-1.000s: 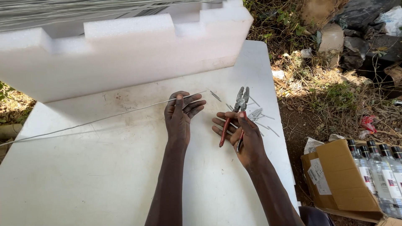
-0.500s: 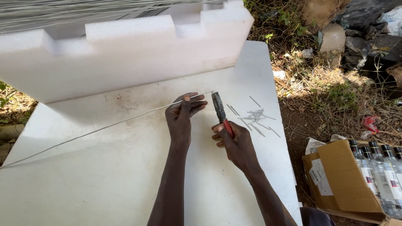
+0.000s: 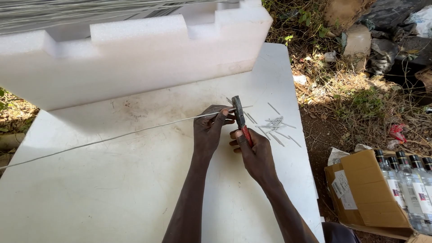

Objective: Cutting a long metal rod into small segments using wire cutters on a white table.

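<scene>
Left hand (image 3: 210,129) closed around a long thin grey wire (image 3: 112,137), fingers pinching it near its right end, palm down on the white counter (image 3: 90,193); the wire runs from the left edge of the view, low across the counter, rising to the right and through the left hand's fingers, with a short stub sticking out past the pliers' head. Right hand (image 3: 257,153) closed on red-handled pliers (image 3: 240,119), handles squeezed in the fist, dark metal head pointing away from the person and set on the wire just right of the left hand's fingertips; the two hands sit just beside each other, thumbs nearly touching. Cannot tell if the pliers' head has bitten through the wire.

Small pile of short cut wire pieces (image 3: 274,126) lies on the counter just right of the pliers, some crossed in a cluster, a few scattered apart toward the counter's right edge. Big white foam block (image 3: 135,58) with stepped top stands along the far side of the counter; bundle of grey wires (image 3: 67,11) rests on top of it, at the upper left. Off the counter to the right: bare dirt, dry grass, litter; open cardboard box (image 3: 366,193) at lower right holding clear bottles (image 3: 411,182) with dark caps, upright in rows.
</scene>
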